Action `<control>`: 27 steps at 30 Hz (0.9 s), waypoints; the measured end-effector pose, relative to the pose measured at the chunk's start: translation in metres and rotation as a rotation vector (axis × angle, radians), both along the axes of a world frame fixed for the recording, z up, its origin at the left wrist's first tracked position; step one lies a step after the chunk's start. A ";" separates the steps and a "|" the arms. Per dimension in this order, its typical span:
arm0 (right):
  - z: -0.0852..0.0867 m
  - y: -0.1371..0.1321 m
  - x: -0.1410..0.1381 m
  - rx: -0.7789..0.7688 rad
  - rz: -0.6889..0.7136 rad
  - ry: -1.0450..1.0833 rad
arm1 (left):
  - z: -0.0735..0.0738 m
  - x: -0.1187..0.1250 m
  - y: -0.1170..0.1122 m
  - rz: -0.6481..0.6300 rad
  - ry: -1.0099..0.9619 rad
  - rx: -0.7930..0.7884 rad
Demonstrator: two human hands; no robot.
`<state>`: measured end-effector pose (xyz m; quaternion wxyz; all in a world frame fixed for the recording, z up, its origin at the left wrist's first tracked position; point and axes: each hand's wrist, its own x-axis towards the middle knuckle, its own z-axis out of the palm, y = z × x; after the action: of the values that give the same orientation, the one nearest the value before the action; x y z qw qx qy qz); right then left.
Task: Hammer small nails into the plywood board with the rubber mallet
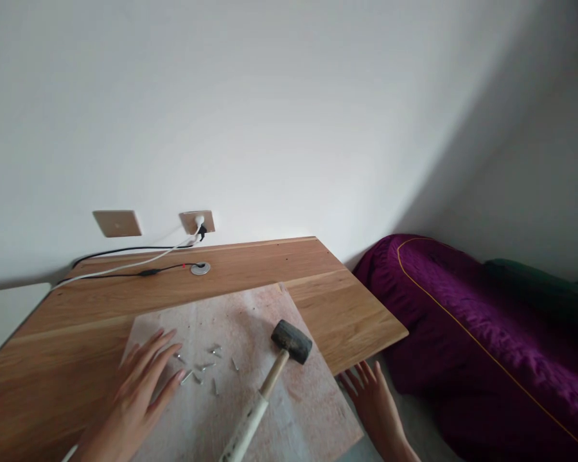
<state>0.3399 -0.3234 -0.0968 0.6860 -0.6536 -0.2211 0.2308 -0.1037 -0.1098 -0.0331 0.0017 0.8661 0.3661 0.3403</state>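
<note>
My left hand (137, 385) rests on the left part of a pale, worn board (279, 423), fingers spread. Close to its thumb and fingertips lie several small silver screws or nails (206, 367); I cannot tell whether the thumb touches the nearest one. A mallet (291, 341) with a black head lies across the board, its light handle (250, 417) running toward me. At the right, my right hand (372, 394) is beside the front edge of the wooden desk (347, 314), fingers apart and holding nothing visible. Some of its fingertips are at or under that edge.
Black and white cables (144, 260) run over the desk's back left to a wall socket (197, 222) and a round cable grommet (200, 268). A second wall plate (117, 223) is farther left. Purple cloth (424, 321) covers furniture at the right. A white panel (12, 314) stands at the left.
</note>
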 end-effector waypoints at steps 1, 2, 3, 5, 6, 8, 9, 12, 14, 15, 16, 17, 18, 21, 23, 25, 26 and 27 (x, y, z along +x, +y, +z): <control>0.004 0.001 0.001 -0.028 -0.063 -0.019 | -0.002 -0.001 -0.001 -0.009 0.020 0.009; 0.007 0.000 0.002 -0.054 -0.148 -0.033 | -0.003 -0.001 -0.002 -0.015 0.039 0.008; 0.011 -0.002 0.000 -0.076 -0.234 -0.040 | -0.004 -0.001 -0.003 -0.017 0.055 -0.001; 0.021 -0.009 -0.009 -0.128 -0.337 -0.093 | -0.003 0.000 -0.005 -0.015 0.073 -0.034; 0.028 -0.013 -0.017 -0.156 -0.361 -0.135 | -0.001 0.000 -0.005 -0.017 0.069 -0.045; 0.046 -0.016 -0.041 -0.226 -0.228 -0.388 | 0.005 0.001 -0.006 -0.036 0.057 -0.060; 0.057 -0.015 -0.056 -0.225 -0.070 -0.484 | 0.009 0.002 -0.007 -0.055 0.047 -0.058; 0.090 0.006 -0.098 -0.248 0.515 -0.655 | 0.028 0.007 -0.011 -0.138 0.009 -0.034; 0.110 0.028 -0.119 -0.316 0.747 -0.726 | 0.040 0.014 -0.016 -0.187 -0.012 -0.035; 0.117 0.039 -0.125 -0.348 0.740 -0.758 | 0.045 0.019 -0.017 -0.216 0.015 -0.056; 0.123 0.048 -0.130 -0.357 0.740 -0.775 | 0.049 0.023 -0.019 -0.224 0.058 -0.092; 0.126 0.056 -0.133 -0.378 0.744 -0.783 | 0.051 0.028 -0.019 -0.229 0.100 -0.103; 0.128 0.061 -0.135 -0.390 0.738 -0.790 | 0.051 0.031 -0.019 -0.229 0.142 -0.102; 0.123 0.067 -0.137 -0.392 0.699 -0.809 | 0.044 0.036 -0.018 -0.232 0.209 -0.103; 0.117 0.067 -0.137 -0.381 0.667 -0.806 | 0.041 0.036 -0.018 -0.247 0.213 -0.118; 0.114 0.068 -0.137 -0.379 0.646 -0.796 | 0.043 0.036 -0.018 -0.266 0.208 -0.133; 0.114 0.068 -0.137 -0.381 0.638 -0.792 | 0.045 0.037 -0.017 -0.275 0.206 -0.138; 0.114 0.070 -0.137 -0.386 0.632 -0.787 | 0.049 0.038 -0.016 -0.283 0.206 -0.146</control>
<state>0.2032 -0.2538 0.0177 0.3162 -0.7064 -0.6008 0.2002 -0.0652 -0.1257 0.0159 0.0747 0.9369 0.2625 0.2187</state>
